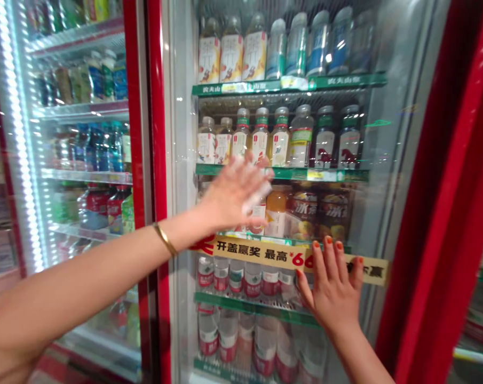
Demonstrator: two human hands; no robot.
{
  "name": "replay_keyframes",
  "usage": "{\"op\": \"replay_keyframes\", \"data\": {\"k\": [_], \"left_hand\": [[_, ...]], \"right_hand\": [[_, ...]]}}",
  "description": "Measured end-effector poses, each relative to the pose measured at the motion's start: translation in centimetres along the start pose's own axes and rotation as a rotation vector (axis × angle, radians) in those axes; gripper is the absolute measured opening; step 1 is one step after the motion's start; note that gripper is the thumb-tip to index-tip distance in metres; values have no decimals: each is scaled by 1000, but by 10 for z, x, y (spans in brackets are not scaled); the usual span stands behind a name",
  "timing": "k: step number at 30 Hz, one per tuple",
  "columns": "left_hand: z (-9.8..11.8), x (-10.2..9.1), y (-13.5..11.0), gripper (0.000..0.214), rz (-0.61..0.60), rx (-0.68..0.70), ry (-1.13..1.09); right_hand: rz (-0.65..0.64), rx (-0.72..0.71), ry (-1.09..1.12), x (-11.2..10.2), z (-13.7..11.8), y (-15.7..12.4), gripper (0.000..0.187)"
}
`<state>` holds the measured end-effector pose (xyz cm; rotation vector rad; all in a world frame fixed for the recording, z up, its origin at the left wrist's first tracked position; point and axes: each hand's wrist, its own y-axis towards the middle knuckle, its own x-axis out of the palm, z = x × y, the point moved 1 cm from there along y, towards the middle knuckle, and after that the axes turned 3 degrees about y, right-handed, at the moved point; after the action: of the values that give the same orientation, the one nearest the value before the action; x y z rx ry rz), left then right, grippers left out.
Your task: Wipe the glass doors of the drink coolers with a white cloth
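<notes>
Left hand (235, 194), under a thin gold bangle (165, 239), and right hand (331, 290) spread open and empty against the glass cooler door (385, 133), left of its red frame (437, 186).

We saw a red fridge frame (437, 186), green shelf strips (289, 82), a gold bangle (165, 239), and orange-nailed fingers (328, 261).

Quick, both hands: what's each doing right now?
Left hand: open, fingers spread, blurred, holding nothing.
Right hand: open, fingers spread on the glass cooler door, holding nothing.

A neighbouring lit drinks cooler (85, 174) with rows of bottled drinks (95, 146)
</notes>
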<state>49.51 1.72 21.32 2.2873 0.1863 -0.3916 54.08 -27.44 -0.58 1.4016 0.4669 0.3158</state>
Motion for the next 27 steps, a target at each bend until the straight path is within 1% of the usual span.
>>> {"op": "replay_keyframes", "data": {"k": [1, 2, 3, 4, 5, 7, 8, 9, 10, 11, 12, 14, 15, 16, 17, 18, 20, 21, 22, 23, 24, 25, 26, 27], "left_hand": [[23, 10, -11, 95, -89, 213, -27], [39, 17, -19, 90, -138, 370, -53], [47, 21, -24, 89, -166, 445, -77], [46, 21, -23, 90, -162, 427, -98], [38, 18, -17, 93, -127, 326, -117], [13, 10, 0, 94, -8, -27, -146], [4, 8, 8, 95, 48, -195, -157], [1, 7, 12, 96, 88, -305, -170], [7, 9, 12, 99, 92, -334, -187], [21, 13, 7, 101, 52, -275, -212], [38, 18, -1, 102, -31, -133, -246], [74, 28, -23, 93, -276, 271, -318], [83, 30, -31, 87, -377, 431, -342], [84, 30, -35, 83, -433, 514, -351], [76, 28, -32, 83, -431, 511, -343], [61, 23, -24, 87, -379, 429, -319], [23, 12, 1, 98, -192, 127, -246], [8, 9, 14, 103, -95, -28, -209], [-1, 7, 24, 107, -10, -142, -182], [0, 8, 29, 108, 51, -188, -176], [8, 12, 30, 106, 77, -156, -195], [23, 17, 28, 101, 62, -46, -236], [41, 22, 24, 95, 14, 126, -287], [57, 26, 20, 88, -62, 323, -332]], "right_hand": [[2, -7, -3, 1, 0, 0, 87], [2, -11, -5, 1, 1, 0, 87], [3, -8, -6, 2, 0, 0, 87], [-1, 3, -5, 2, 0, 0, 88], [-9, 18, 0, 2, -1, 1, 90], [-32, 42, 19, 0, -2, 2, 93], [-45, 44, 29, -2, -3, 2, 94], [-62, 37, 39, -5, -3, 2, 95], [-81, 23, 50, -8, -1, 2, 94], [-95, 8, 58, -11, 1, 0, 93], [-99, -2, 58, -14, 4, -2, 92], [-76, -8, 27, -18, 13, -10, 92], [-59, -7, 3, -18, 17, -14, 92], [-42, -7, -19, -18, 22, -17, 93], [-33, -11, -36, -17, 25, -21, 93], [-30, -19, -41, -15, 27, -23, 93], [-21, -28, -35, -12, 28, -26, 92], [-15, -26, -34, -12, 28, -26, 92], [-12, -22, -37, -11, 27, -26, 92], [-13, -14, -43, -11, 27, -26, 92], [-18, -10, -53, -11, 27, -26, 93], [-25, -14, -66, -11, 27, -25, 93], [-29, -23, -76, -11, 27, -25, 93], [-28, -32, -82, -12, 27, -25, 93]]}}
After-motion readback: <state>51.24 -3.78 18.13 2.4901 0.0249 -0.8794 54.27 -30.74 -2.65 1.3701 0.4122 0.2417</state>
